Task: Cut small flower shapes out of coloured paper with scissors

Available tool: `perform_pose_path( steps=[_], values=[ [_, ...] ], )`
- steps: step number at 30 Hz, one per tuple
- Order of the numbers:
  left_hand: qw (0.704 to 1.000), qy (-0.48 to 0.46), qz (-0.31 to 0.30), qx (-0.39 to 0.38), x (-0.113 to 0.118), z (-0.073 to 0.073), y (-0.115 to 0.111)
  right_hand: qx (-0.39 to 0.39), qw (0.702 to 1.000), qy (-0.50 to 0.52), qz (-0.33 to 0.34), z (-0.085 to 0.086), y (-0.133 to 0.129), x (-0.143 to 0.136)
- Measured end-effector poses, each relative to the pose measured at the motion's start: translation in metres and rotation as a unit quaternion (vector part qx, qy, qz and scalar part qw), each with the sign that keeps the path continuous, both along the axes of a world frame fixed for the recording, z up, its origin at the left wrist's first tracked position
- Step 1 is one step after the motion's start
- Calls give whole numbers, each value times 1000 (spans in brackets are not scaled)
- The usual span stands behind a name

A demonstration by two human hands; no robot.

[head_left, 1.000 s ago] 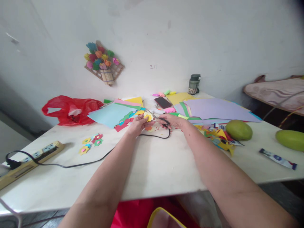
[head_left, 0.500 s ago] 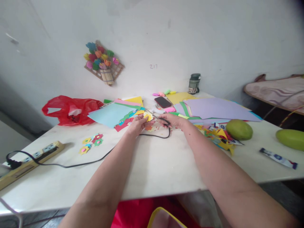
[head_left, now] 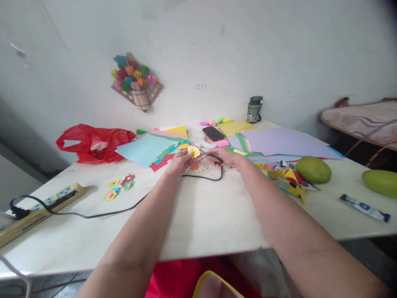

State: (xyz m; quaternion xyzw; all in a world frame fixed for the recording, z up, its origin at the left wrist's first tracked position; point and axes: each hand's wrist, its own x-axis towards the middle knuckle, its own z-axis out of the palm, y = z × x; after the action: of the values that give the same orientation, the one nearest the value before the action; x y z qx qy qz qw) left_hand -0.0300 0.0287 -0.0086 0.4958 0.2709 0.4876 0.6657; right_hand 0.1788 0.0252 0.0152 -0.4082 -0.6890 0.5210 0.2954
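Pinched in the fingers of my left hand (head_left: 182, 162) is a small yellow and white paper piece (head_left: 194, 152). My right hand (head_left: 226, 157) is closed round the dark handles of a pair of scissors (head_left: 216, 158). The blades point up and left, just beside the paper; whether they touch it I cannot tell. Beneath and around both hands lie small paper scraps (head_left: 198, 167). A black cord (head_left: 203, 178) loops over the table below my hands. To the left several paper flowers (head_left: 120, 186) lie in a cluster.
Coloured sheets (head_left: 145, 150) and a red plastic bag (head_left: 93, 142) lie at the left, near a power strip (head_left: 46, 209). A phone (head_left: 213, 133) is beyond my hands. Purple paper (head_left: 279, 140), scraps (head_left: 290, 182), green fruit (head_left: 313, 169) and a tube (head_left: 365, 207) are at the right.
Almost nothing differs. The whole view has shifted slightly; both hands keep their hold on the paper and the scissors.
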Motion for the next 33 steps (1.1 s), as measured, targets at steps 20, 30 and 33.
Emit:
perform_pose_path(
  steps=[20, 30, 33],
  values=[
    [999, 1, 31, -24, -6, -1, 2, 39, 998, -8, 43, -8, 7, 2],
    [999, 0, 40, -24, -7, -3, 3, 21, 999, -17, 27, -6, 5, 2],
    [999, 4, 32, -24, -7, -2, 3, 16, 999, -27, 23, -1, -1, 0]
  ],
)
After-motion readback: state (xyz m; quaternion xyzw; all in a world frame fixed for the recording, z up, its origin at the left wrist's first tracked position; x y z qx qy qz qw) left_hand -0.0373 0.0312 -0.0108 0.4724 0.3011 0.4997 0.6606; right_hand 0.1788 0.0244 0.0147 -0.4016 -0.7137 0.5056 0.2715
